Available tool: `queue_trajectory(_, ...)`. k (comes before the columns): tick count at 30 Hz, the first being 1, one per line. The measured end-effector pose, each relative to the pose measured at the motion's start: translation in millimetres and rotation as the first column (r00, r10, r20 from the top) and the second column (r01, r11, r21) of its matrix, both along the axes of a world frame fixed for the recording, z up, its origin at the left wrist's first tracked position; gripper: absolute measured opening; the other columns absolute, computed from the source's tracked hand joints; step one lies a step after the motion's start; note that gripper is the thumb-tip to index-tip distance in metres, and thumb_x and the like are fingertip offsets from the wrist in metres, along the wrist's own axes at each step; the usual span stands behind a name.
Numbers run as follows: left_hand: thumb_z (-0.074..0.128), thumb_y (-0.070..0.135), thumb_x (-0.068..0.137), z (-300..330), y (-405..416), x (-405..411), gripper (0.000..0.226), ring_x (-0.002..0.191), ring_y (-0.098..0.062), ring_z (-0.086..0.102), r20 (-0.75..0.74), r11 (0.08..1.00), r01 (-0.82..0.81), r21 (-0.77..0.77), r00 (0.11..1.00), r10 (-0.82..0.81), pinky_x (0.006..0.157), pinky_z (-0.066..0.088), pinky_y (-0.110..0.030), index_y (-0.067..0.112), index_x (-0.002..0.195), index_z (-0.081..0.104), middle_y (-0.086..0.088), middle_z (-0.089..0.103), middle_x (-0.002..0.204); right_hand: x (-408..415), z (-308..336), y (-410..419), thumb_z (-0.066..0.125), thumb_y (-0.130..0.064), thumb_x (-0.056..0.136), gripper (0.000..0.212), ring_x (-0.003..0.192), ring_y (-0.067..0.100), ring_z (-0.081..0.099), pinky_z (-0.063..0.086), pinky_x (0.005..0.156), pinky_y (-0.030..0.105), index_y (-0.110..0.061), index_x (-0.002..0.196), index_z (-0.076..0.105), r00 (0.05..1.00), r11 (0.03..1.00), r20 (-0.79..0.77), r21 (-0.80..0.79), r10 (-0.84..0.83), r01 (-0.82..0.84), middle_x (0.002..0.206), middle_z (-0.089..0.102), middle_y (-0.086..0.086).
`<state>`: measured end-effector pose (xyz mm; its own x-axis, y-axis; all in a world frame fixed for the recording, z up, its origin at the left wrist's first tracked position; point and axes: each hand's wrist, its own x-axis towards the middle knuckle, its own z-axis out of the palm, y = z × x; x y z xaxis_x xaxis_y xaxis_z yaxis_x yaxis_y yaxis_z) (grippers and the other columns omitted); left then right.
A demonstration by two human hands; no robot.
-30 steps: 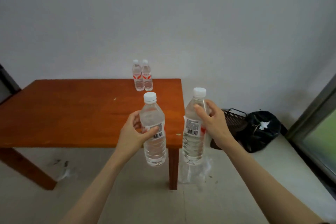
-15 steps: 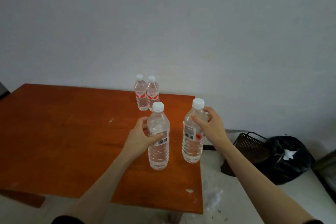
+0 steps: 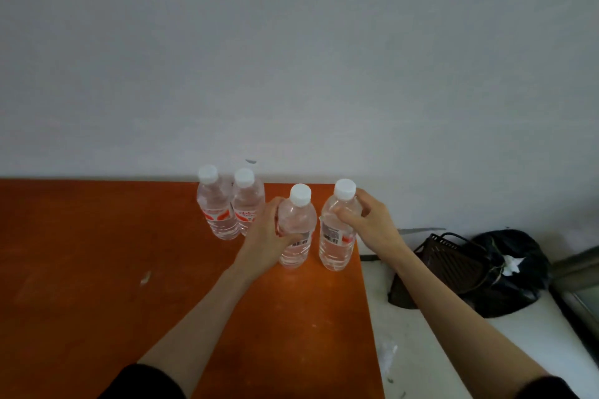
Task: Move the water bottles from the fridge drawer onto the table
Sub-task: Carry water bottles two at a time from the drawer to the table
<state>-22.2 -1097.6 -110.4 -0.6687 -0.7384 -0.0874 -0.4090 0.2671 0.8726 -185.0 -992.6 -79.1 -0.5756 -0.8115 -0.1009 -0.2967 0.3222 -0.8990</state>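
CHANGE: we carried both bottles in over the table, down beside the standing pair [image 3: 229,204] | GRIP: left hand [image 3: 266,238] wrapped left bottle [image 3: 296,230], right hand [image 3: 372,225] wrapped right bottle [image 3: 337,236] | WHERE: table [image 3: 97,253], 3 o'clock of pair | NEXT: seemingly release.

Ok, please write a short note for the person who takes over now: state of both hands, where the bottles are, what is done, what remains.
Left hand: grips the left held bottle around its body, at or just above the table.
Right hand: grips the right held bottle at its shoulder, near the table's right edge.
Done: two water bottles stand upright, close together, at the back edge.
Left: set both bottles down and release. The fridge drawer is out of view, so check it for more.
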Motion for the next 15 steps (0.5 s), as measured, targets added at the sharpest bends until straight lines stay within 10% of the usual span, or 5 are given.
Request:
queue_trajectory(9,0.068,0.014,0.08,-27,-40,-33,0.057,0.115,-0.004,0.046,-0.041,1.0,0.001,-0.018,0.999,-0.001,0.097,0.039,-0.027,0.023,0.129,0.04,0.008,0.052,0.125,-31,-20,-49,0.067,-0.017,0.083,0.039,0.103,0.006,0.057,0.049,0.087,0.025,-0.024,0.12,0.057,0.995,0.998,0.079,0.021,0.055,-0.057,0.11,0.063,-0.009)
queue_trajectory(15,0.063,0.01,0.084,-30,-41,-43,0.061,0.121,-0.005,0.041,-0.048,1.0,-0.01,0.029,0.999,0.011,0.105,0.036,-0.032,0.022,0.136,0.033,0.012,0.045,0.13,-46,-25,-54,0.067,-0.012,0.08,0.044,0.118,0.02,0.053,0.042,0.102,0.048,-0.022,0.122,0.057,0.968,0.991,0.226,0.053,0.105,-0.119,0.123,0.06,0.002)
